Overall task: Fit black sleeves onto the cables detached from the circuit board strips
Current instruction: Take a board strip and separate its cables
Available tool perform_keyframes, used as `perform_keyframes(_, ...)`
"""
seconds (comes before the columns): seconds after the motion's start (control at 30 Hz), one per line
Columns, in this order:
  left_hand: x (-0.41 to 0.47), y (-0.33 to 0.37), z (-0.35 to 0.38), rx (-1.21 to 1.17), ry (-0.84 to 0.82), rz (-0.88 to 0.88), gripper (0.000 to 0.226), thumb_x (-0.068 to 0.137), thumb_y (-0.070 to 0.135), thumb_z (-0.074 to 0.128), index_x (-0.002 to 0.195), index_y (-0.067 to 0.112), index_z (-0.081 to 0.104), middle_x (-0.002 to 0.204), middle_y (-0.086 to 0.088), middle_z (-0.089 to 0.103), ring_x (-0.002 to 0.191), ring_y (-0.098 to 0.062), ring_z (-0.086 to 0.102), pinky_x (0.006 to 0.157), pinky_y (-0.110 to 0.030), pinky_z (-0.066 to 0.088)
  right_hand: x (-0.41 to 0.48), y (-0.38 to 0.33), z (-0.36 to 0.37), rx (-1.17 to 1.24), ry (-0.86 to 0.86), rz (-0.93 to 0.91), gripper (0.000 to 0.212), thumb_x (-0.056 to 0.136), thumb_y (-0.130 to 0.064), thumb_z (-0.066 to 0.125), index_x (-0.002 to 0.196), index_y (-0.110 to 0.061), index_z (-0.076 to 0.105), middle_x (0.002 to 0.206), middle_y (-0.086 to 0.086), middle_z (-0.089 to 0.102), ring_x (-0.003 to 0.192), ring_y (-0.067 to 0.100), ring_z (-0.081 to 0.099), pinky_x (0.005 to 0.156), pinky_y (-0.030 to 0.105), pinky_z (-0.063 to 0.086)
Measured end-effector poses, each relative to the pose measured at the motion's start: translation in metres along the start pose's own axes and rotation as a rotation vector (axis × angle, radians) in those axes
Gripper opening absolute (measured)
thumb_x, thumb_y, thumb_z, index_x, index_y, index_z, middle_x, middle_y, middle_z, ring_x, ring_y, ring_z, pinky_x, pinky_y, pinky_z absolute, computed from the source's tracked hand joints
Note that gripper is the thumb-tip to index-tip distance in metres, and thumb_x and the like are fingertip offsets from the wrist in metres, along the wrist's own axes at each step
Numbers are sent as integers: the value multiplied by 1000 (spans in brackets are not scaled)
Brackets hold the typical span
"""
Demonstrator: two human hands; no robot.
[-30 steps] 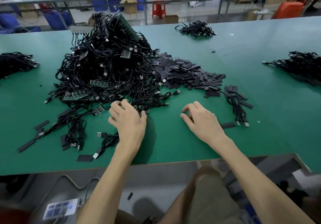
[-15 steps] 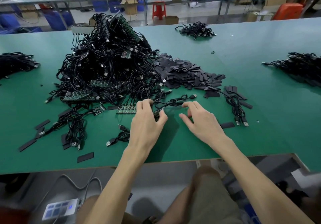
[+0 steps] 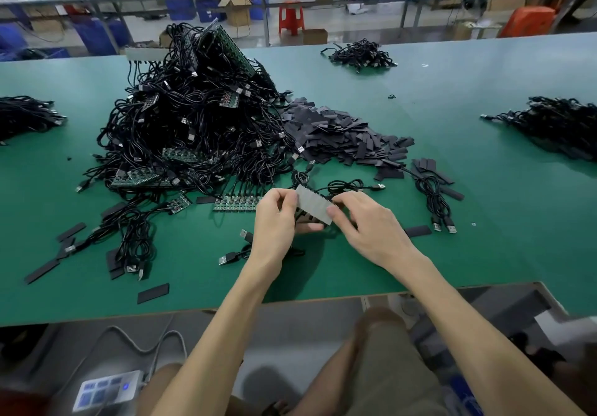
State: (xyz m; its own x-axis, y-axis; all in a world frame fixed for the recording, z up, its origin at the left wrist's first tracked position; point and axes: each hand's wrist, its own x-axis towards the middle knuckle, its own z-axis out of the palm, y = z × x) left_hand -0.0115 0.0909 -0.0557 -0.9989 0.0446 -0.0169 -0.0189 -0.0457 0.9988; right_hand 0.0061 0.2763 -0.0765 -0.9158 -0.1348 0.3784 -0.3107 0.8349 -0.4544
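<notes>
My left hand [image 3: 274,222] and my right hand [image 3: 365,225] together hold a circuboard strip [image 3: 313,204] above the green table [image 3: 484,222], its pale grey back turned up. The left fingers pinch its left end, the right thumb and fingers pinch its right end. Black USB cables [image 3: 349,185] hang from its far edge. A big heap of cables and green strips [image 3: 193,118] rises at centre left. A pile of flat black sleeves [image 3: 339,138] lies to its right. Another green strip [image 3: 237,204] lies flat just left of my left hand.
Loose sleeves [image 3: 153,293] and cable bundles [image 3: 132,247] lie near the front left edge. A coiled cable pair [image 3: 436,199] lies right of my hands. More cable piles sit at far left [image 3: 26,115], far right [image 3: 555,125] and back [image 3: 361,55]. A foot switch [image 3: 106,390] lies on the floor.
My left hand moved right from the heap with a strip and its cables. Both hands lifted the strip off the table and turned its grey back upward.
</notes>
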Motion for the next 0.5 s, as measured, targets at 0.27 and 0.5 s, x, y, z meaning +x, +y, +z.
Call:
perform_keyframes(0.27, 11, -5, 5, 468, 68, 229, 16, 106, 17, 52, 94, 16, 64, 91, -2, 65, 74, -13, 66, 70, -37, 59, -1, 1, -1, 36, 0, 14, 25, 103, -42, 54, 85, -29, 44, 65, -16, 38, 65, 0, 45, 63, 31, 31)
perform_keyframes(0.5, 13, 0, 2, 384, 30, 275, 9, 96, 24, 70, 98, 18, 77, 85, 4, 73, 72, -8, 63, 66, -26, 55, 5, 3, -2, 194, -51, 128, 24, 98, -40, 63, 81, -27, 55, 66, -9, 62, 60, 7, 54, 64, 32, 47)
